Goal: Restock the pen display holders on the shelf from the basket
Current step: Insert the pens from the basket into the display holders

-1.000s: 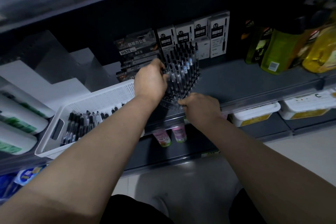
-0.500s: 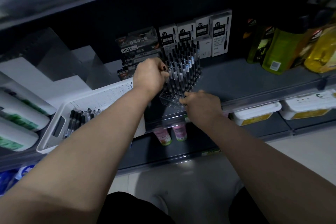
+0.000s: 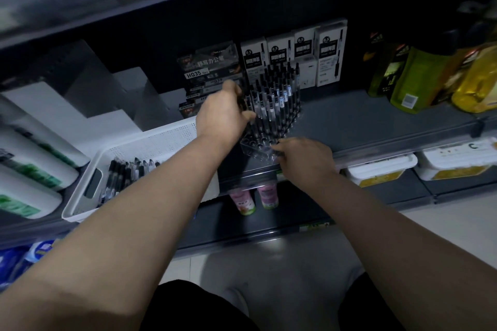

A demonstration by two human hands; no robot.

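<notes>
The shelf (image 3: 376, 126) is carrying a white basket (image 3: 150, 142) at the left and a clear pen holder (image 3: 271, 126) just right of it, near the front edge. Pens (image 3: 129, 172) are lying flat in the basket, long axes running front to back, while those in the holder are standing upright and leaning back. The left hand (image 3: 223, 115) is curling against the holder's left side, seemingly pinching a pen, though that is unclear. The right hand (image 3: 304, 158) is resting half closed on the holder's front corner, steadying it. The left hand is lying nearer the basket, so it should be doing the next reach.
</notes>
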